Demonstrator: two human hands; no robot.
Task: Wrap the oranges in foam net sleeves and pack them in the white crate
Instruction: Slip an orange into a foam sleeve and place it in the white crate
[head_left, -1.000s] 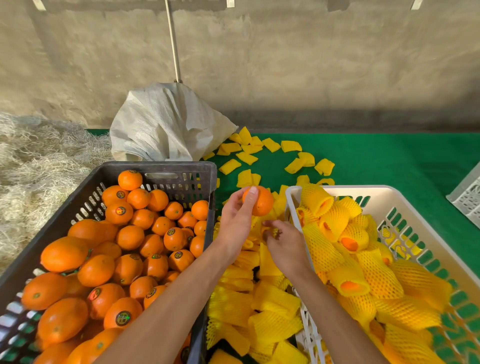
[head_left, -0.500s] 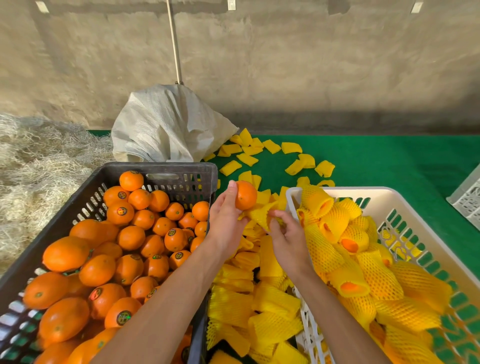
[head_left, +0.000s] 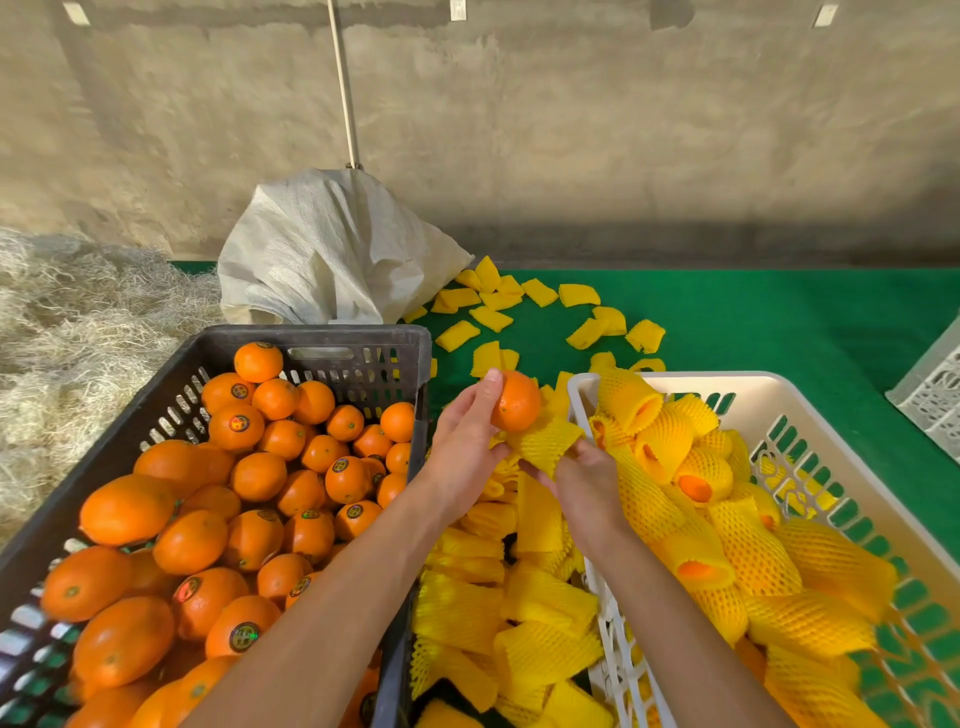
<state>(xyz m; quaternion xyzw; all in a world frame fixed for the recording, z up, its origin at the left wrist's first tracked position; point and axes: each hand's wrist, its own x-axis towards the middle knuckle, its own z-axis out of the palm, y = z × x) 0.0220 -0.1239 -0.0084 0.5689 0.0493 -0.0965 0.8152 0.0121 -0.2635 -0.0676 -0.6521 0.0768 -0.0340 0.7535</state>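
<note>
My left hand (head_left: 465, 441) grips a bare orange (head_left: 517, 401) between the two crates, fingertips over its top. Just below it my right hand (head_left: 584, 478) pinches a yellow foam net sleeve (head_left: 545, 441), whose upper edge touches the orange's underside. The black crate (head_left: 322, 338) on the left holds several loose oranges (head_left: 260, 467). On the right, the white crate (head_left: 727, 382) holds several oranges wrapped in yellow sleeves (head_left: 727, 530).
A pile of empty yellow sleeves (head_left: 519, 597) fills the gap between the crates, and more lie scattered on the green mat (head_left: 753, 322). A white sack (head_left: 322, 254) stands behind the black crate, straw (head_left: 78, 338) at left, another white crate (head_left: 935, 389) at far right.
My right hand has lifted a sleeve out of the pile and brought it up under the orange. My left hand has kept the orange in roughly the same spot.
</note>
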